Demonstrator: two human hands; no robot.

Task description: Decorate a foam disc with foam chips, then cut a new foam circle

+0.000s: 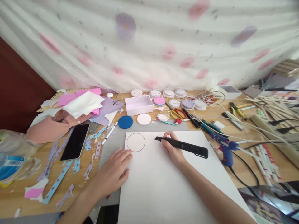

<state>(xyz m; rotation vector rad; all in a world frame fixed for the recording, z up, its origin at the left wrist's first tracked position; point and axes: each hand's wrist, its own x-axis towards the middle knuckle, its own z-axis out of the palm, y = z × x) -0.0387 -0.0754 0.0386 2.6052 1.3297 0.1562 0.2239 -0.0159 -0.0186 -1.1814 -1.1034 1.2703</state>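
The right hand [173, 151] has its fingers curled round a black cutter [187, 146] over the white sheet [158, 186]; the left hand [114, 169], loosely spread, presses its left edge, holding nothing. Skidding near the drawn circle [135, 142] (far-left corner) could nick it.

We count 1 left hand [115, 168], 1 right hand [174, 151], 1 black cutter [188, 147], 1 white sheet [158, 186], 1 drawn circle [135, 142], 1 blue disc [125, 122], 1 pale pink disc [144, 119], 8 layered round pieces [168, 93] in 2 rows, 2 open boxes [139, 108], 1 phone [75, 142], 1 glue gun [226, 151] and 1 blue-labelled bottle [11, 167].
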